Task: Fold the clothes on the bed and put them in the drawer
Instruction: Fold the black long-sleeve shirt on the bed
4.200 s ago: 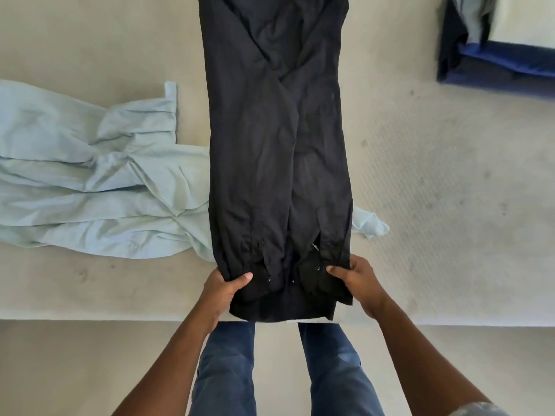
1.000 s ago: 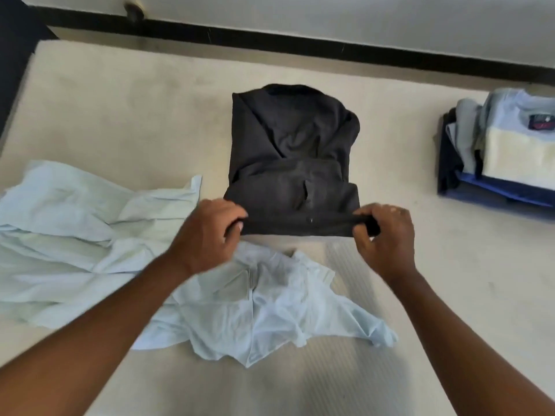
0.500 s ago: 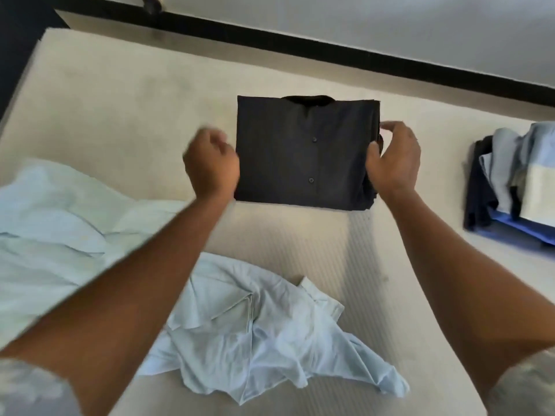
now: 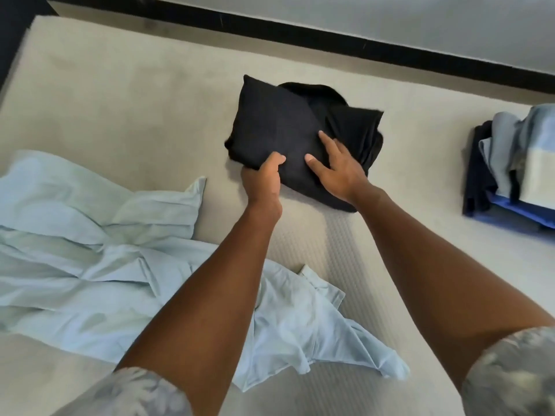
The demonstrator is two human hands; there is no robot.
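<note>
the bed (image 4: 126,115) fills most of the view, its cream cover bare along the far edge

a loose, crumpled heap of light blue clothes (image 4: 90,280) spreads over the bed's near left part, from the left edge towards the middle, with one sleeve end trailing near the front edge

a stack of folded clothes (image 4: 510,163) in blue, pale blue and cream sits at the bed's right edge, well apart from the rest

the folded black shirt (image 4: 279,127) lies in the middle of the bed towards the far edge, its left half a flat panel and its right half bunched in folds

the right hand (image 4: 336,172) rests on top of the shirt, its fingers (image 4: 326,139) straight and spread, holding nothing

the left hand (image 4: 264,178) grips the shirt's near left edge, thumb on top and the fingers curled under the cloth
</note>
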